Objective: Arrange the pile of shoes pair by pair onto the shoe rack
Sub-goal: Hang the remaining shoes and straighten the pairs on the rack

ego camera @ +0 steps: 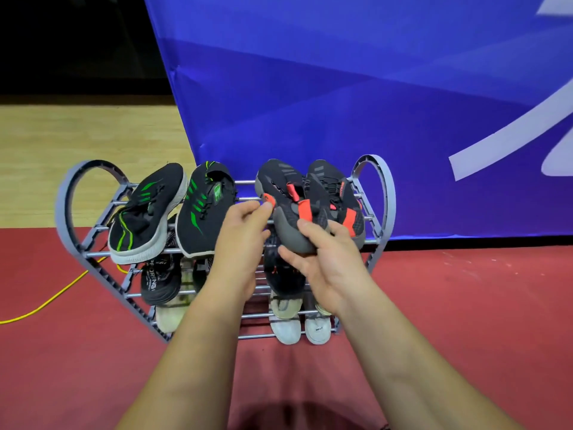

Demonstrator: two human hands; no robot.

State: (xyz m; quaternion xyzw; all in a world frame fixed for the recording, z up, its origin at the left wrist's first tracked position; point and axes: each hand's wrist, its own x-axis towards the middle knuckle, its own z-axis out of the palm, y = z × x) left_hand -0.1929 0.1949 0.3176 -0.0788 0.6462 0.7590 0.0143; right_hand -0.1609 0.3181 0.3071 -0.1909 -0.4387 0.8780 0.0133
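Backdrop: a blue banner [341, 88] hangs behind the rack and fills the upper right of the frame.
Floor: a red mat [465, 305] lies below, with wooden flooring [77, 144] at middle left. A yellow cable [46, 302] runs from the left edge towards the rack.
Rack: the grey shoe rack [62, 209] has heart-shaped ends and thin rails and stands at centre frame.
Already placed: a black-and-green pair [145, 212] sits side by side at top left. A black lettered shoe [159, 280] is below it, and white shoes [286, 324] are lowest.
In the way: both forearms cross the rack's middle and hide the centre of the lower tiers.
Task shoe: the black-and-red shoe [288, 209] is tilted at top right of centre and has a grey toe. It touches its mate [338, 193].
Left hand [242, 240]: pinches the shoe's left edge.
Right hand [322, 259]: fingers are curled round its near end.
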